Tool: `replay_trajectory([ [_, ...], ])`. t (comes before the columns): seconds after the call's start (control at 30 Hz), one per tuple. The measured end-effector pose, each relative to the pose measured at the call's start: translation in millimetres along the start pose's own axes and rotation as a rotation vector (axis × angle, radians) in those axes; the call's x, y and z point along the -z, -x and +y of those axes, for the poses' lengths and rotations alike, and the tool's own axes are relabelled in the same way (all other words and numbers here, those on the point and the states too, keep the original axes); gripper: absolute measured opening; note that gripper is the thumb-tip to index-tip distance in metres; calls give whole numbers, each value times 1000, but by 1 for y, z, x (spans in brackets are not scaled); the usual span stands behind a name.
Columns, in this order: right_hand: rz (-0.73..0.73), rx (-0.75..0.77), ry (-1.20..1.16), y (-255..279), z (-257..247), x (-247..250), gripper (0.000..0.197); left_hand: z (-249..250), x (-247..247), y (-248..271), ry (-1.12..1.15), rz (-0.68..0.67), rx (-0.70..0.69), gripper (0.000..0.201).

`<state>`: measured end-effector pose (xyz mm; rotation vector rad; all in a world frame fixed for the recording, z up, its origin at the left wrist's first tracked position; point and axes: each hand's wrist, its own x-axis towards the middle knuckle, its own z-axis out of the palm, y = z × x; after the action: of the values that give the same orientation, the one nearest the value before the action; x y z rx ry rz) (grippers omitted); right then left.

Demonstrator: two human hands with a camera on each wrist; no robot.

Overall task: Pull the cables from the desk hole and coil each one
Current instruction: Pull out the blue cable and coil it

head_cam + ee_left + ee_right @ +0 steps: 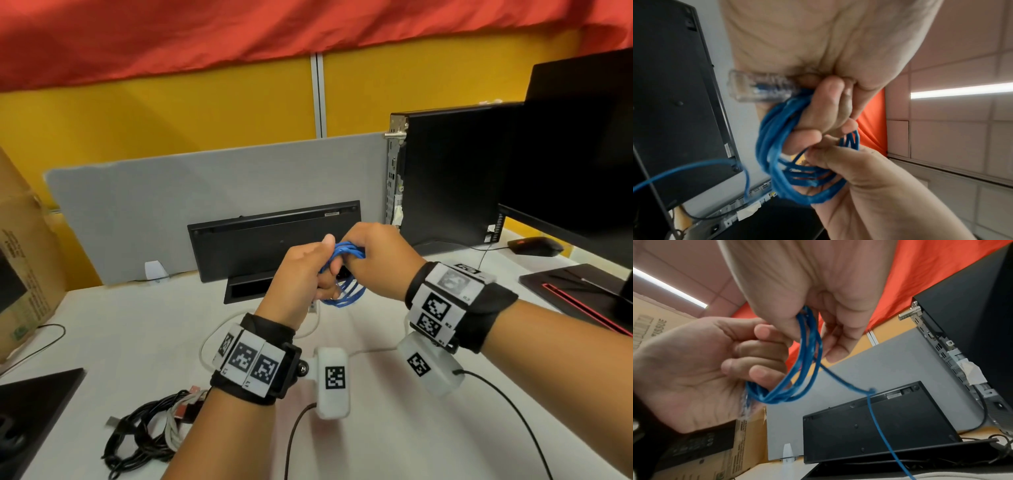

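Coiling the blue cable (346,274) was the step in hand: my left hand (301,274) curled round the gathered loops, its clear plug (758,87) jutting past my palm, while my right hand (376,260) pinched the top of the same loops above the bench (394,428). Beyond them, a loose tail ran down toward the desk hole (246,289). Next, I judged, I would need to draw that tail up and lay another loop into my left grip.
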<state>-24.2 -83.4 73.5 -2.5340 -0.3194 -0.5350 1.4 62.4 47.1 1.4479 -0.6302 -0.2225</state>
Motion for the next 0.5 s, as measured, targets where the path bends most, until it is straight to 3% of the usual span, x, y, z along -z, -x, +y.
replay_trajectory([
  [0.1, 0, 26, 38, -3, -1, 0, 15, -2, -2, -1, -14, 101, -35, 45],
  [0.2, 109, 118, -9, -3, 1, -2, 6, -2, -2, -1, 5, 159, -53, 44],
  [0.3, 172, 151, -118, -3, 5, -4, 13, -2, -1, -1, 41, 173, -69, 44],
  [0.5, 6, 19, -535, -4, 5, 6, 39, -5, 8, -4, 49, 236, -84, 40],
])
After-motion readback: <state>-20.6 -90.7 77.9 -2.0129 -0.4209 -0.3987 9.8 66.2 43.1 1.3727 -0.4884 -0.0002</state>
